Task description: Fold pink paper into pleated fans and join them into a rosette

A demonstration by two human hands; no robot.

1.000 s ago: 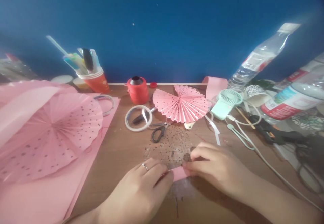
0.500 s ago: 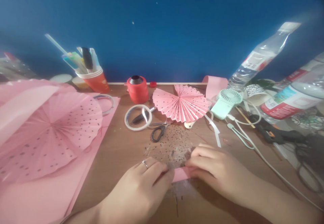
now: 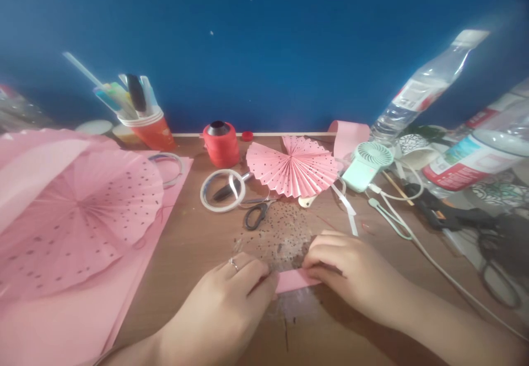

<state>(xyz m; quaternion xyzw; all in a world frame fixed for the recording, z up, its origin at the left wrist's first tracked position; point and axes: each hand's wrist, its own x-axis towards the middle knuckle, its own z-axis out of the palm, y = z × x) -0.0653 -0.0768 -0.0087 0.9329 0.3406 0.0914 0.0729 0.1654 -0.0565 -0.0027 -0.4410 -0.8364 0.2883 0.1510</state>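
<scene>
A narrow folded strip of pink paper [image 3: 294,280] lies on the wooden table [image 3: 198,245] at the near middle. My left hand [image 3: 231,305], with a ring on one finger, pinches its left end with curled fingers. My right hand [image 3: 351,272] presses and pinches its right end, fingers closed over it. Just beyond the strip lies a patch of tiny punched paper dots [image 3: 281,236]. Most of the strip is hidden under my fingers.
Farther back lie black scissors [image 3: 256,215], a tape ring [image 3: 223,190], a red spool [image 3: 221,144], a small pink paper fan [image 3: 293,167] and a mint hand fan [image 3: 366,165]. Big pink fans [image 3: 78,211] cover the left. Bottles [image 3: 425,87], cables and a glue gun [image 3: 446,217] crowd the right.
Both hands stay pinched on the pink strip and have shifted slightly up and left in the picture as the camera tilted. Nothing else has moved.
</scene>
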